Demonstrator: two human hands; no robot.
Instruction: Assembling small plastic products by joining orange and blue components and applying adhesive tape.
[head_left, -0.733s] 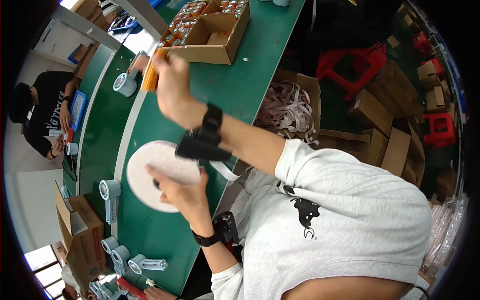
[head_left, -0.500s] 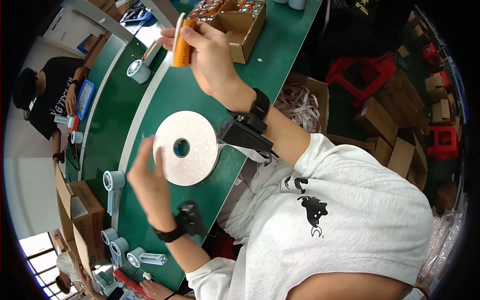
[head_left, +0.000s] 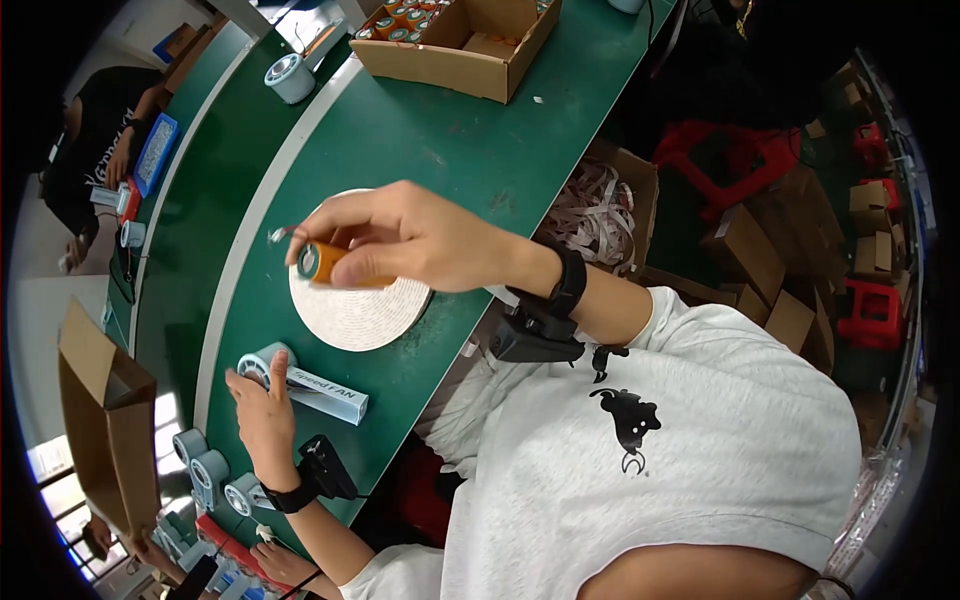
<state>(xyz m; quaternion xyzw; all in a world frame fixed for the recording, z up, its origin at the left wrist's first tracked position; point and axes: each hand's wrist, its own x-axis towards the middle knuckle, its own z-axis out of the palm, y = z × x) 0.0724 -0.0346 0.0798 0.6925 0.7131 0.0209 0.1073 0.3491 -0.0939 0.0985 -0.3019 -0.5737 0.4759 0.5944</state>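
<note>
My right hand (head_left: 400, 240) is closed around an orange cylindrical battery (head_left: 320, 263), held on its side with a short wire and small plug (head_left: 277, 236) at its end. It is above a large white roll of adhesive tape (head_left: 360, 320), covering part of it. Below the roll, a light blue handheld fan (head_left: 325, 395) lies on the green table. Beside its round head is my left hand (head_left: 265, 420), fingers apart; whether they touch the fan is unclear.
A cardboard box of orange batteries (head_left: 480, 60) stands at the far end. Several more fans (head_left: 208, 470) sit at lower left, near an open carton (head_left: 110, 420). A box of tape scraps (head_left: 600, 215) adjoins the table. A co-worker (head_left: 110, 130) is across the belt.
My right hand has brought the battery from near the box to above the tape roll. A fan that stood by the belt now lies nearer me, beside my left hand, which has moved down and left.
</note>
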